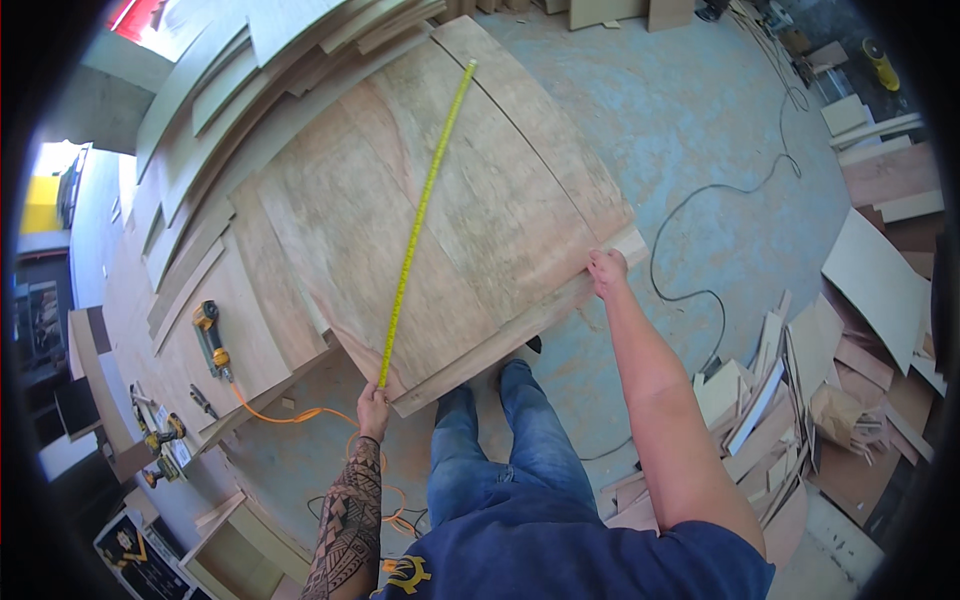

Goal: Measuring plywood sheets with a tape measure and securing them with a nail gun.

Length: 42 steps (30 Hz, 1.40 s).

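A large plywood panel (480, 240) lies in front of me. A dark straight line runs across it near its far right side. Stretched over the panel is a yellow tape measure (413, 240), its far tip close to that line. My left hand (372, 412) is closed around the near end of the tape measure, beside the panel's near left corner; the tape's case is hidden. At the near right corner, my right hand (607, 272) has its fingers closed on the panel's edge. Beneath the panel, the edge of another board (490, 368) shows.
Left of the panel, a yellow-and-black power tool (210, 338) with an orange cord (290, 414) lies on boards. Farther left are drills (163, 437). Stacked sheets (215, 110) stand at the far left. A dark cable (690, 195) crosses the floor; wood offcuts (770, 400) pile up at right.
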Each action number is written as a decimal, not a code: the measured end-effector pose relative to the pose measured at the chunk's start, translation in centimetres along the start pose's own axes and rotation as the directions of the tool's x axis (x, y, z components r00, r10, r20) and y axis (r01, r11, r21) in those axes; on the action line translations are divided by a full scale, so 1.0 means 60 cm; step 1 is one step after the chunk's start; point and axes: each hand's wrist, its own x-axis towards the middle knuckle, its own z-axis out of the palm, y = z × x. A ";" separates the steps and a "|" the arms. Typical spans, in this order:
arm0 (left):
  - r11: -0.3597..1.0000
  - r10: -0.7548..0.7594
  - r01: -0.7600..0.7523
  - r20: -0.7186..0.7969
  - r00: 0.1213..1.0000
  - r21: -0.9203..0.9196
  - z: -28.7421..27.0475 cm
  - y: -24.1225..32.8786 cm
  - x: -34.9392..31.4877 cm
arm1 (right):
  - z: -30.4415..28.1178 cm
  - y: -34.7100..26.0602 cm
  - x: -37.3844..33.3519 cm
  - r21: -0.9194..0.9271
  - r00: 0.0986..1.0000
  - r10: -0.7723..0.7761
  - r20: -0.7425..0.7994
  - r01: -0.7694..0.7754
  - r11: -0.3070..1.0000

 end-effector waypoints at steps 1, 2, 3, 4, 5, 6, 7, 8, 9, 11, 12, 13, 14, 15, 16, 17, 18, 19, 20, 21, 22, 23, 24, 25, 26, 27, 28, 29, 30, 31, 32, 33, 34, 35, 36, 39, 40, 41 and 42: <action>0.997 -0.033 0.033 -0.004 0.999 -0.077 0.001 -0.005 -0.003 | 0.007 0.010 -0.007 0.039 0.999 0.007 0.053 -0.009 0.999; 0.997 -0.022 0.019 -0.038 0.999 -0.080 0.010 -0.002 -0.009 | -0.001 0.018 -0.005 0.074 0.995 0.005 0.098 -0.013 0.997; 0.996 -0.026 0.025 -0.018 1.000 -0.082 0.019 0.003 -0.014 | -0.015 0.024 -0.005 0.067 0.997 0.006 0.079 -0.011 0.998; 0.993 -0.014 0.013 -0.012 1.000 -0.116 0.025 0.008 -0.012 | -0.034 0.024 0.002 0.078 0.994 -0.020 0.103 0.012 0.997; 0.990 -0.004 0.000 -0.027 1.000 -0.143 0.013 -0.001 -0.009 | -0.031 0.025 0.000 0.096 0.988 -0.039 0.146 0.025 0.995; 0.990 0.034 -0.040 -0.046 0.998 -0.133 0.006 -0.009 -0.005 | -0.032 0.023 -0.003 0.102 0.989 -0.044 0.144 0.030 0.994; 0.990 0.034 -0.038 -0.032 0.999 -0.133 0.009 -0.009 -0.014 | -0.041 0.032 -0.011 0.151 0.988 -0.030 0.150 0.007 0.989; 0.997 0.056 -0.058 -0.047 0.997 -0.059 0.013 -0.004 -0.027 | -0.054 0.040 -0.020 0.194 0.989 -0.016 0.150 -0.014 0.981; 0.997 0.081 -0.081 -0.059 0.995 0.015 0.021 0.004 -0.037 | -0.063 0.052 -0.034 0.188 0.992 -0.017 0.129 -0.007 0.982; 0.911 0.373 -0.322 -0.181 0.910 0.255 -0.007 -0.026 -0.046 | -0.019 0.082 -0.094 -0.070 0.996 -0.068 0.049 0.072 0.995; 0.726 0.643 -0.502 -0.204 0.738 0.471 -0.003 -0.033 -0.045 | -0.023 0.101 -0.114 -0.063 0.997 -0.069 0.045 0.072 0.995; 0.720 0.655 -0.530 -0.186 0.733 0.447 0.019 -0.020 -0.053 | -0.047 0.128 -0.130 -0.065 0.997 -0.072 0.022 0.073 0.995; 0.819 0.460 -0.419 -0.013 0.888 0.392 0.018 -0.018 -0.082 | -0.042 0.159 -0.174 -0.069 0.997 0.054 0.060 -0.049 0.996; 0.889 0.228 -0.272 0.159 0.961 0.368 0.008 -0.022 -0.108 | -0.035 0.185 -0.223 -0.079 0.978 0.179 0.110 -0.171 0.982; 0.886 0.240 -0.285 0.164 0.957 0.366 0.006 -0.030 -0.118 | -0.047 0.209 -0.253 -0.118 0.950 0.256 0.176 -0.238 0.964; 0.913 0.160 -0.234 0.236 0.958 0.333 0.006 -0.046 -0.124 | -0.057 0.230 -0.279 -0.158 0.913 0.328 0.242 -0.296 0.942; 0.937 0.069 -0.165 0.298 0.952 0.309 -0.003 -0.064 -0.132 | -0.053 0.247 -0.318 -0.258 0.896 0.369 0.248 -0.306 0.916; 0.936 0.069 -0.168 0.306 0.949 0.309 -0.013 -0.069 -0.138 | -0.062 0.266 -0.353 -0.356 0.881 0.413 0.232 -0.319 0.878; 0.916 0.035 -0.181 0.378 0.925 0.358 -0.019 -0.065 -0.144 | -0.086 0.289 -0.377 -0.437 0.897 0.368 0.244 -0.237 0.868; 0.892 -0.003 -0.197 0.442 0.897 0.407 -0.027 -0.065 -0.148 | -0.105 0.309 -0.399 -0.514 0.908 0.326 0.261 -0.155 0.844; 0.892 -0.004 -0.195 0.440 0.898 0.407 -0.045 -0.077 -0.147 | -0.113 0.316 -0.421 -0.514 0.908 0.327 0.263 -0.155 0.843; 0.882 -0.001 -0.214 0.456 0.890 0.420 -0.068 -0.095 -0.144 | -0.125 0.320 -0.443 -0.620 0.915 0.286 0.284 -0.052 0.783; 0.872 0.000 -0.232 0.473 0.881 0.431 -0.090 -0.112 -0.137 | -0.137 0.320 -0.458 -0.710 0.918 0.247 0.309 0.050 0.702; 0.875 -0.004 -0.228 0.478 0.878 0.426 -0.102 -0.122 -0.129 | -0.155 0.322 -0.463 -0.717 0.920 0.250 0.303 0.047 0.696; 0.867 -0.007 -0.238 0.487 0.873 0.439 -0.113 -0.128 -0.121 | -0.176 0.329 -0.464 -0.719 0.931 0.235 0.279 0.040 0.694; 0.858 -0.012 -0.247 0.497 0.868 0.451 -0.120 -0.136 -0.115 | -0.199 0.334 -0.465 -0.722 0.941 0.222 0.254 0.032 0.691; 0.852 0.067 -0.322 0.523 0.849 0.413 -0.124 -0.134 -0.111 | -0.227 0.339 -0.460 -0.742 0.955 0.190 0.228 0.044 0.669; 0.804 0.107 -0.399 0.553 0.826 0.441 -0.130 -0.140 -0.096 | -0.242 0.335 -0.459 -0.759 0.963 0.166 0.214 0.057 0.648; 0.753 0.131 -0.451 0.562 0.817 0.479 -0.147 -0.161 -0.087 | -0.233 0.316 -0.470 -0.736 0.963 0.203 0.179 -0.006 0.677; 0.738 0.155 -0.467 0.552 0.819 0.486 -0.154 -0.177 -0.076 | -0.228 0.294 -0.479 -0.715 0.961 0.241 0.136 -0.073 0.695; 0.725 0.187 -0.494 0.553 0.812 0.480 -0.149 -0.179 -0.063 | -0.241 0.282 -0.479 -0.678 0.965 0.234 0.120 -0.093 0.729; 0.740 0.142 -0.449 0.536 0.832 0.501 -0.134 -0.168 -0.053 | -0.261 0.278 -0.483 -0.642 0.969 0.227 0.096 -0.114 0.758; 0.744 0.149 -0.438 0.515 0.844 0.505 -0.135 -0.171 -0.047 | -0.265 0.271 -0.488 -0.669 0.961 0.250 0.116 -0.110 0.735; 0.748 0.185 -0.465 0.525 0.831 0.473 -0.135 -0.168 -0.041 | -0.268 0.261 -0.494 -0.615 0.959 0.266 0.095 -0.153 0.774; 0.750 0.223 -0.494 0.535 0.815 0.440 -0.134 -0.164 -0.039 | -0.270 0.253 -0.503 -0.557 0.957 0.281 0.069 -0.197 0.807; 0.778 0.173 -0.425 0.493 0.853 0.463 -0.132 -0.147 -0.041 | -0.275 0.242 -0.537 -0.550 0.947 0.319 0.027 -0.253 0.796; 0.789 0.127 -0.395 0.504 0.854 0.470 -0.137 -0.151 -0.043 | -0.269 0.240 -0.551 -0.573 0.945 0.325 0.036 -0.247 0.782; 0.797 0.087 -0.371 0.517 0.852 0.477 -0.141 -0.156 -0.040 | -0.257 0.242 -0.565 -0.573 0.938 0.345 0.036 -0.263 0.776; 0.809 0.081 -0.353 0.506 0.859 0.471 -0.145 -0.162 -0.038 | -0.245 0.244 -0.577 -0.573 0.930 0.365 0.035 -0.281 0.770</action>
